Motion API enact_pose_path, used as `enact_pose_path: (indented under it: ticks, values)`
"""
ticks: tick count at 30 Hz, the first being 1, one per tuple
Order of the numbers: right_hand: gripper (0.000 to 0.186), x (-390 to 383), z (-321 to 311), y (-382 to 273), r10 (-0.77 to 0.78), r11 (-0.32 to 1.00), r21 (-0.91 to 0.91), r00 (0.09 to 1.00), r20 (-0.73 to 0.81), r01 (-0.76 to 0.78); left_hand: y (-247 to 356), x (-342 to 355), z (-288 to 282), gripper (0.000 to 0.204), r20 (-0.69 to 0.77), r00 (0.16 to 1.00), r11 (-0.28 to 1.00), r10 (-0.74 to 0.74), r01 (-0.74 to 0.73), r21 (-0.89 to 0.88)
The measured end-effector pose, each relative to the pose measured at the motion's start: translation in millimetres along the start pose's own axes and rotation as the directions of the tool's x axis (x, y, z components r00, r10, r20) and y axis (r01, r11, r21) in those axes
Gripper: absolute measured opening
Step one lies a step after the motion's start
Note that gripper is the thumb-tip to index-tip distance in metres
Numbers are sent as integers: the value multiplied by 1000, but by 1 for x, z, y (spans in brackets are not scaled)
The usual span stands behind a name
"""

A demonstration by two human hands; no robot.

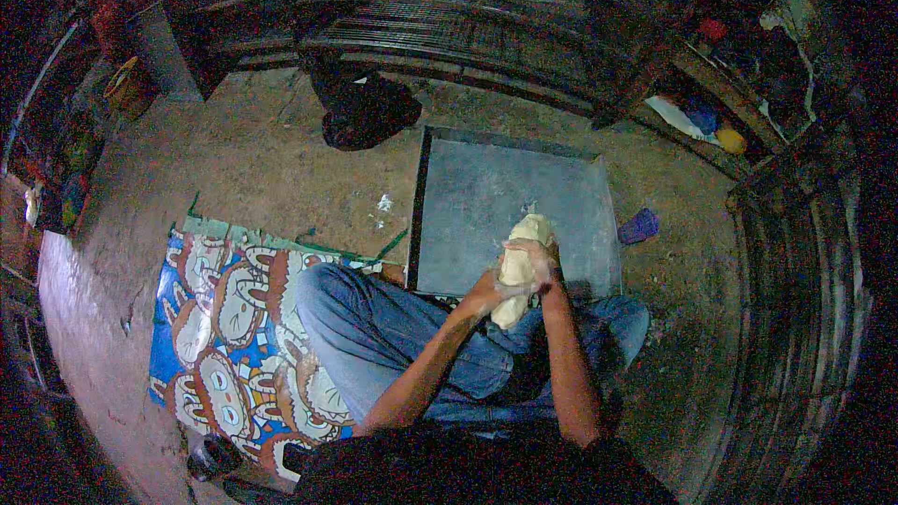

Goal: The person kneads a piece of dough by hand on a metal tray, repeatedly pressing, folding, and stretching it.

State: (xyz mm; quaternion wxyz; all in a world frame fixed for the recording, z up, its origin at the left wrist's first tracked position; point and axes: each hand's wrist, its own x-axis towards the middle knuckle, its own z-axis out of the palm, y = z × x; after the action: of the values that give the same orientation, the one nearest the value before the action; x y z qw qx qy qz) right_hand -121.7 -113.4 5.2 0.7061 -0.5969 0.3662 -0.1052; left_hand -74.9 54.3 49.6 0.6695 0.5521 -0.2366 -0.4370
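Observation:
A long pale lump of dough [529, 227] is held up between my two hands, above my lap and the near edge of a grey rectangular tray [458, 196]. My left hand [488, 294] grips the lower part of the dough from the left. Higher up, my right hand [540, 262] wraps round it from the right, fingers across the front. The dough sticks out above and below the hands. Whitish smears show on my hands and on the tray's surface, which has a dark raised rim.
A cartoon-print mat [224, 318] lies under and left of my bent leg. Beyond the tray's far left corner sits a black bundle [374, 117]. A purple cup-like object [639, 226] lies right of the tray. White specks [383, 206] mark the floor. Slatted wood borders the back and right.

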Motion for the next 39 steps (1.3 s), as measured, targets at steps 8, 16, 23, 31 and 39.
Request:
enact_pose_path:
  ticks: [8,16,23,31,39]
  values:
    - [39,49,-26,-3,14,975,-223,996,89,6,26,-9,15,71,18,980,980,-198,198,30]
    - [24,51,-33,-22,192,941,245,964,185,-234,-13,-9,24,44,169,984,969,-62,101,-227]
    - [26,68,-65,-53,243,958,139,967,78,-252,18,-22,41,47,219,966,990,-136,142,-12]
    - [37,64,-48,-73,163,960,224,986,29,-166,4,-21,40,60,289,944,978,159,-111,-175]
    - [28,77,-48,-88,80,952,295,997,0,-76,24,-28,26,57,316,938,986,141,-103,-133]
